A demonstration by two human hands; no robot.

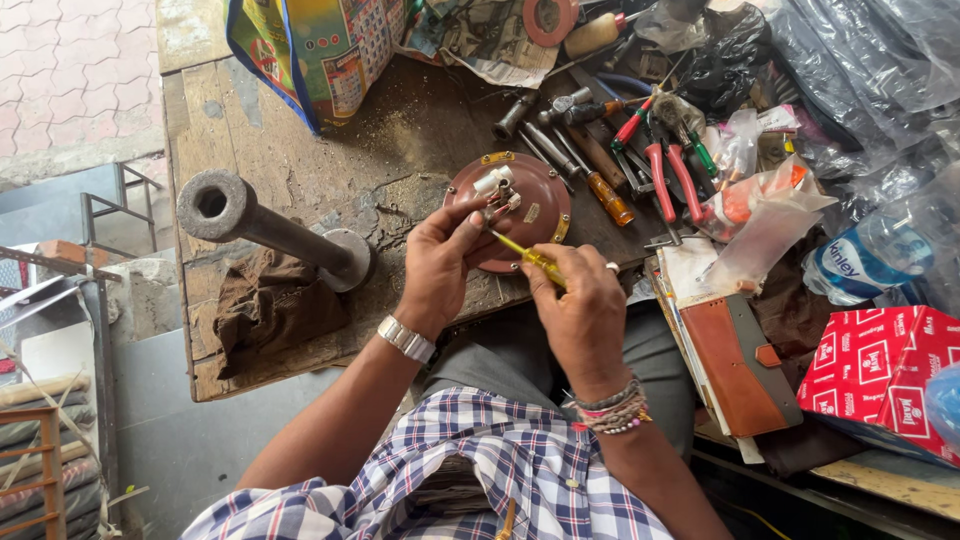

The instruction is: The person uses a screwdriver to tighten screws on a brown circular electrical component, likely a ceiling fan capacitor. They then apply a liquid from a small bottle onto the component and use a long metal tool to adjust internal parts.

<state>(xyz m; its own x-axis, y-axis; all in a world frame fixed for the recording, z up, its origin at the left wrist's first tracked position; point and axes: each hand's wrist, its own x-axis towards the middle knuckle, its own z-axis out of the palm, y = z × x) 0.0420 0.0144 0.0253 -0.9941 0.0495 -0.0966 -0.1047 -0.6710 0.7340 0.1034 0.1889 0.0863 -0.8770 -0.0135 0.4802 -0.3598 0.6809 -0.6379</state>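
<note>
Left hand (440,262) pinching small metal terminal fitting (497,207) on round maroon metal plate (535,195); right hand (578,305) gripping yellow-handled screwdriver (528,258), tip at fitting; fastening apparently unfinished.

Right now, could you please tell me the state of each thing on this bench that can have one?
Left hand: gripping a small metal part.
Right hand: holding a yellow screwdriver, tip at the part.
Round brown plate: lying flat.
Metal pipe: lying on its side.
Red-handled pliers: lying loose.
Brown cloth: crumpled.
</note>
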